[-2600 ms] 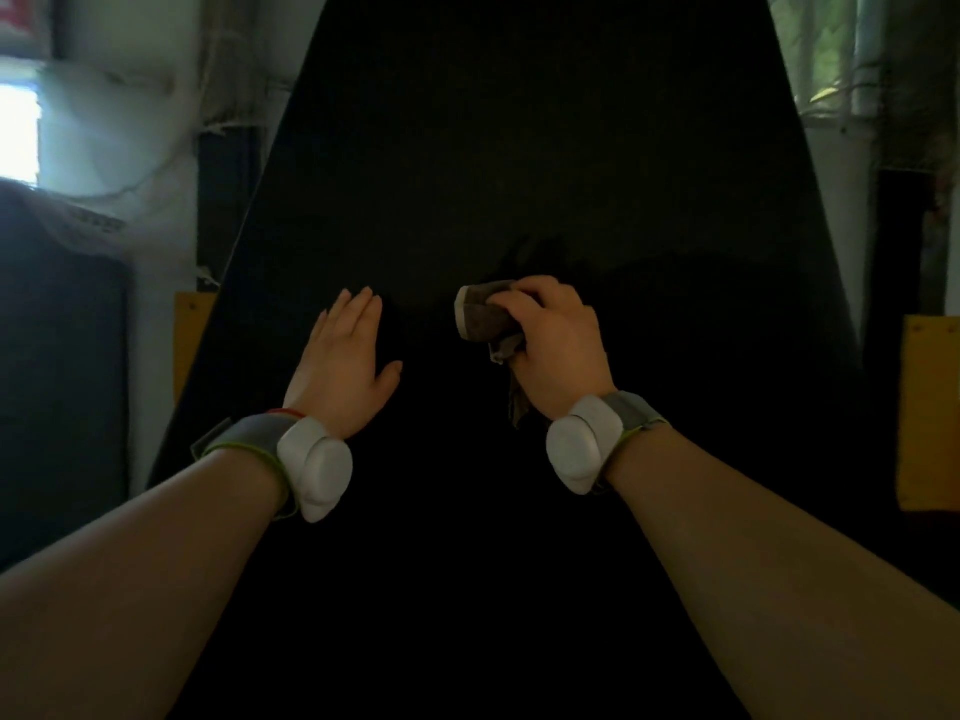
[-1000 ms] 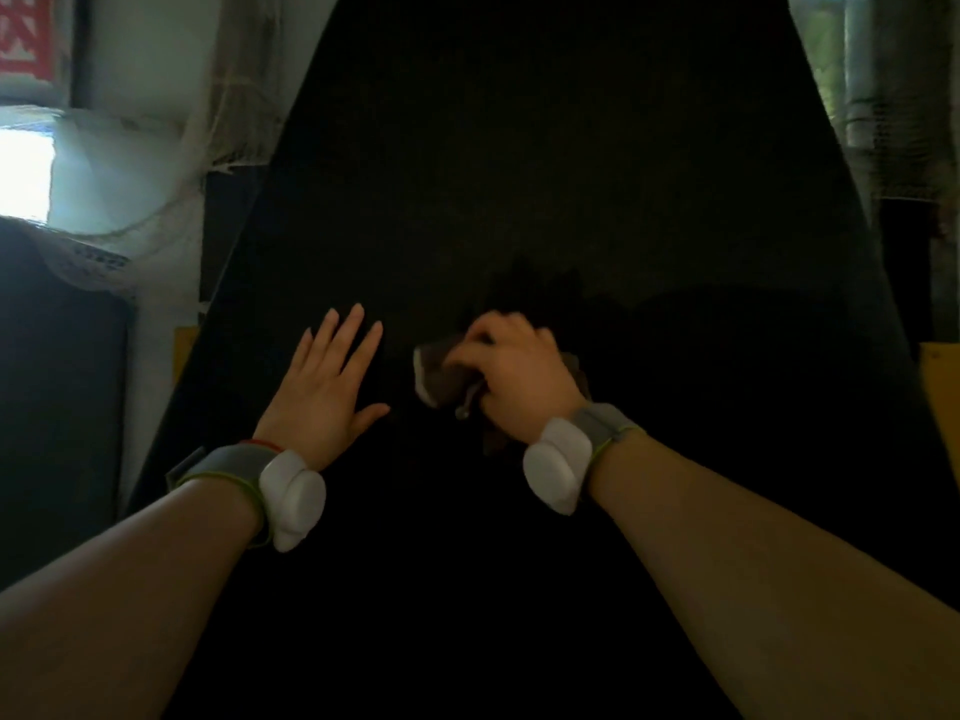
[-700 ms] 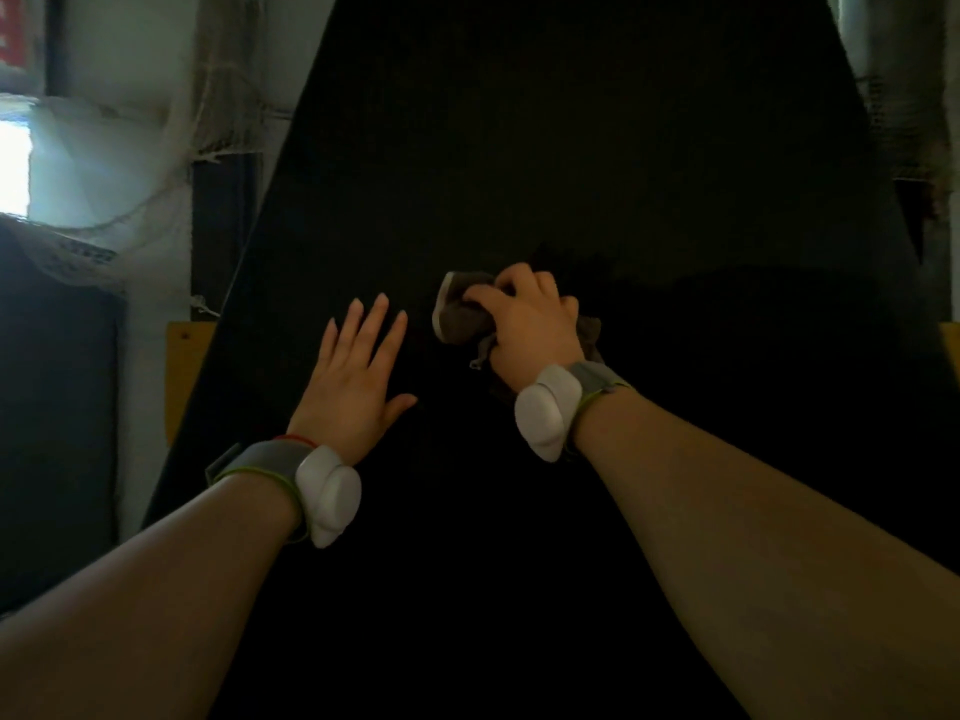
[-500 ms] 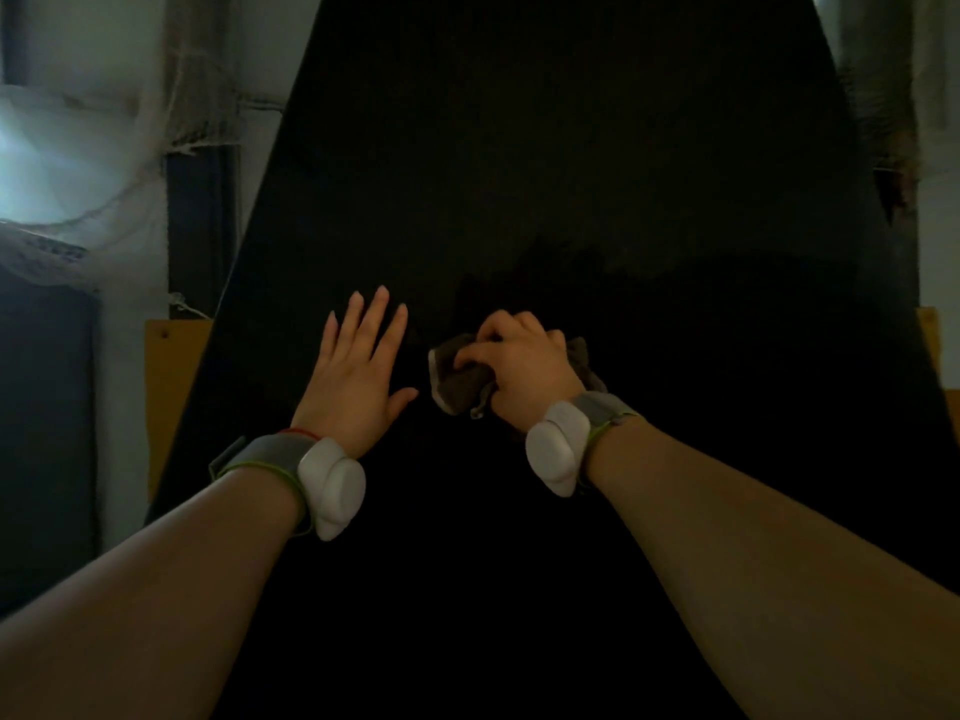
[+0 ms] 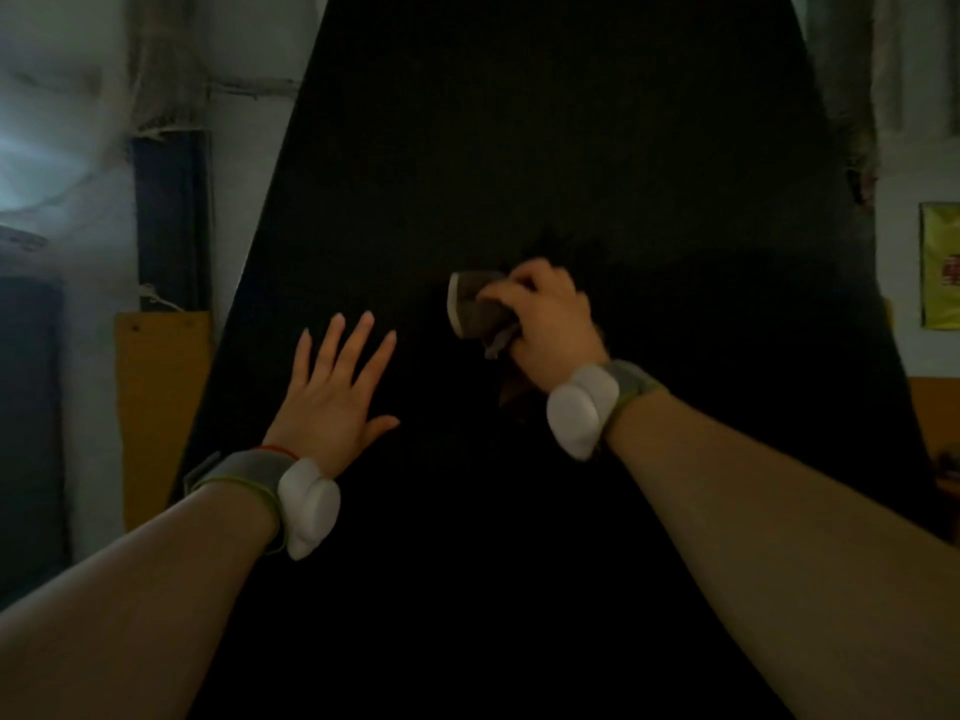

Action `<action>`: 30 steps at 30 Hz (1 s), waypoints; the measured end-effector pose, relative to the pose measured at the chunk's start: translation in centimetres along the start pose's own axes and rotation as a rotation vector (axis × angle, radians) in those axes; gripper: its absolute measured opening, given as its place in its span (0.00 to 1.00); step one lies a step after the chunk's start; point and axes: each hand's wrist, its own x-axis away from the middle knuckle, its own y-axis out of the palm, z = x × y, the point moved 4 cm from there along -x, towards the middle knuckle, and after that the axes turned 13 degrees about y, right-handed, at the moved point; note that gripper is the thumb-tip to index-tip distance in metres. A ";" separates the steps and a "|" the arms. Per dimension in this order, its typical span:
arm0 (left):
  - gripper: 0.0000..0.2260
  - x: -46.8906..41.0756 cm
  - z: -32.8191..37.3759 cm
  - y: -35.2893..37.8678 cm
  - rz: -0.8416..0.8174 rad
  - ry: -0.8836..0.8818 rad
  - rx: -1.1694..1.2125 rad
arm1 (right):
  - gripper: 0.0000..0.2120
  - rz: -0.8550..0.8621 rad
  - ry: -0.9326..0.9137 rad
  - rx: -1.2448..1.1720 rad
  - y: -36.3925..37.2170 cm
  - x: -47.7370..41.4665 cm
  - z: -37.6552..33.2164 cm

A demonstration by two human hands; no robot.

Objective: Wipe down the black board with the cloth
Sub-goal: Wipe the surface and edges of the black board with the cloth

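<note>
A tall black board (image 5: 545, 148) fills the middle of the view and leans away from me. My right hand (image 5: 550, 330) grips a bunched brown-grey cloth (image 5: 475, 309) with a pale edge and holds it against the board near its centre. My left hand (image 5: 332, 397) lies flat on the board with its fingers spread and straight, lower and to the left of the cloth. Both wrists carry grey bands with white pods.
A yellow-brown panel (image 5: 161, 407) stands behind the board's left edge beside a dark upright post (image 5: 171, 215). A yellow sign (image 5: 940, 272) hangs on the wall at the right. The room is dim, with light from the upper left.
My right hand has rubbed the cloth up and down on the board and now sits higher and further right than half a second ago. My left hand stays flat on the board.
</note>
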 end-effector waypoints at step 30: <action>0.44 2.9 2.9 1.9 0.075 -0.004 0.032 | 0.20 -0.260 -0.052 0.095 4.9 7.4 -1.2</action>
